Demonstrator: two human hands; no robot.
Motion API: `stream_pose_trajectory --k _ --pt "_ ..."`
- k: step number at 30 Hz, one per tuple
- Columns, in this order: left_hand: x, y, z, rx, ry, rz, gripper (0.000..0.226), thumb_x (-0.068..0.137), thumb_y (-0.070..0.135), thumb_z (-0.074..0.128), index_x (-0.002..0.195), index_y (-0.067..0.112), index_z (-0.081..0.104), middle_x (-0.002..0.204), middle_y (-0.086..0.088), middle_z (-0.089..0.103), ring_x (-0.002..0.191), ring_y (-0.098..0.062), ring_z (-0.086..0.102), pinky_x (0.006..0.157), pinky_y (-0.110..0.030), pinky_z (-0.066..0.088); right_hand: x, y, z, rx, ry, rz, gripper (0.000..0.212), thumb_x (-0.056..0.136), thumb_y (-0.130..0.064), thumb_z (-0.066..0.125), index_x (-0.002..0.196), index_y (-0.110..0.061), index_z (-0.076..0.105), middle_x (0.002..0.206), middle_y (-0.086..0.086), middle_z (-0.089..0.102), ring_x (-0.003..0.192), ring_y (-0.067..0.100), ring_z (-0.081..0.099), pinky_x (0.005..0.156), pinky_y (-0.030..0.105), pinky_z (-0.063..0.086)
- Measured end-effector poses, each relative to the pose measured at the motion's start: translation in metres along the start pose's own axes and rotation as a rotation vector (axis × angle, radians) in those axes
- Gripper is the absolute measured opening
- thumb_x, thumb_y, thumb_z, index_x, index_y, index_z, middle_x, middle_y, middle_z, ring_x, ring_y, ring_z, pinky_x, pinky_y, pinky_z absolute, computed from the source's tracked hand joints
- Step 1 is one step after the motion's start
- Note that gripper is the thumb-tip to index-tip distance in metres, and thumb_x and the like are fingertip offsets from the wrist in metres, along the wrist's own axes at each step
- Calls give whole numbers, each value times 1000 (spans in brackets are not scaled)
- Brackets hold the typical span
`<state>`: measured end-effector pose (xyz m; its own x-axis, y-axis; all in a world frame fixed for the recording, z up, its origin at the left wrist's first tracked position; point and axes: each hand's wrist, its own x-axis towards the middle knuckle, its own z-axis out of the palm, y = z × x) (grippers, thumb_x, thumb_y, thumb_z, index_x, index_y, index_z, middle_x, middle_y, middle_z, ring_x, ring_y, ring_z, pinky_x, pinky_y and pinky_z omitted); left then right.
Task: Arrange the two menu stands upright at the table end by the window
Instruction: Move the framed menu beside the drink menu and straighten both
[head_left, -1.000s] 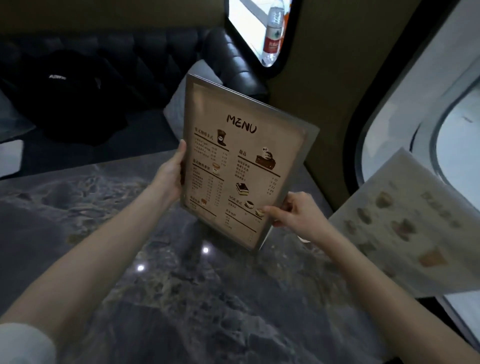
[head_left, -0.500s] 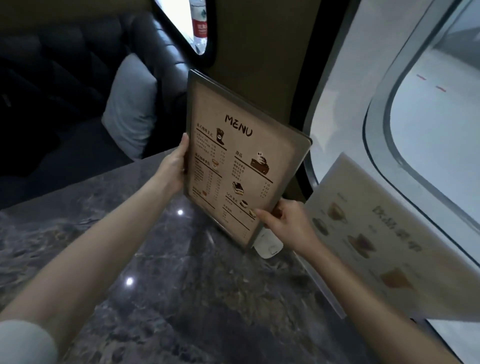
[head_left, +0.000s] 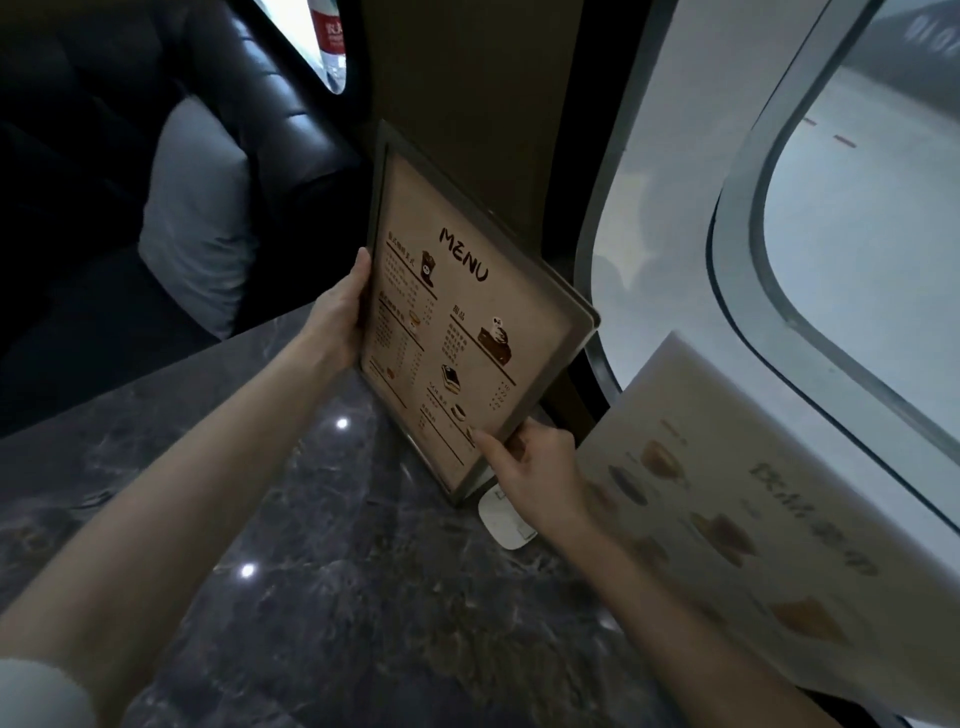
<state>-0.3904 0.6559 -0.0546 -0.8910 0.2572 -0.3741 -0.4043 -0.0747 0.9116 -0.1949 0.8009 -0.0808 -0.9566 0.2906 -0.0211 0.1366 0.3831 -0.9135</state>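
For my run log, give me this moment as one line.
task: arrange menu stands | left hand + right hand: gripping brown menu stand | second menu stand: by window

Forearms bare; left arm wears pale grey short sleeve (head_left: 36, 696) (only its edge visible); no rings.

The brown menu stand (head_left: 467, 332) carries the heading "MENU" in large black hand-drawn capitals near its top. Beneath it run columns of Chinese item names and prices, too small to read. The pale menu stand (head_left: 753, 525) bears blurred Chinese characters, illegible. The bottle (head_left: 330, 36) has a red label; its lettering cannot be made out.
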Motion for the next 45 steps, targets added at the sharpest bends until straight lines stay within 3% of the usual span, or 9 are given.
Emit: stream_pose_trajectory --k 5,9,16,21,28,33,37,41,45 --pt "7 -6 0 4 -26 0 47 91 50 37 114 16 60 99 3 70 72 -1 70 48 -13 52 1 3 1 -26 -5 1 29 85 -23 61 108 -4 63 107 9 71 94 13 66 70 9 50" --pt "8 -13 1 -2 -29 -1 39 91 49 40 104 19 61 75 13 76 67 0 69 46 -13 51 -1 6 1 -65 24 -42 28 84 -23 63 104 -2 65 102 11 73 87 14 68 67 15 54" --pt "2 -11 6 76 -30 28 49 93 49 36 121 14 56 98 3 69 74 -1 69 51 -12 52 -3 8 2 -59 26 -53 30 85 -24 61 107 -4 64 107 9 71 93 9 64 64 0 48" --pt "-5 -7 8 271 43 35 49 95 48 29 124 16 52 101 7 61 90 -4 56 69 -15 45 -4 7 0 -131 -33 -44 32 87 -27 57 111 -5 61 111 9 69 95 12 64 69 7 48" --pt "-27 -10 8 672 135 72 53 97 42 27 142 16 27 150 -9 31 138 -26 27 112 -38 21 -7 -13 -11 -346 -161 63 34 89 -36 52 107 -8 61 111 9 69 91 18 67 75 34 59" --pt "-58 -3 8 758 156 110 49 97 37 30 132 8 46 133 -14 52 124 -28 46 102 -38 36 -7 -42 -22 -456 -183 173 35 87 -37 54 111 -13 59 117 6 65 84 17 65 55 26 55" --pt "-84 -5 14 456 164 -39 37 93 28 39 102 1 62 97 -12 64 79 -19 60 67 -28 45 -11 -82 -43 -390 -175 70 27 87 -28 55 106 -10 62 120 7 65 88 15 65 49 11 47" --pt "-102 -22 18 360 193 -104 36 93 22 39 94 -2 65 92 -17 65 88 -28 60 85 -37 44 -10 -134 -66 -355 -162 -168 15 89 -18 53 98 -12 64 113 8 66 92 15 64 63 16 53" --pt "-106 -54 14 235 224 -152 24 89 13 46 71 5 60 83 -16 58 65 -21 53 65 -31 44 1 -172 -88 -380 -119 -345 15 89 -15 53 99 -16 64 103 0 66 89 8 59 66 12 47"
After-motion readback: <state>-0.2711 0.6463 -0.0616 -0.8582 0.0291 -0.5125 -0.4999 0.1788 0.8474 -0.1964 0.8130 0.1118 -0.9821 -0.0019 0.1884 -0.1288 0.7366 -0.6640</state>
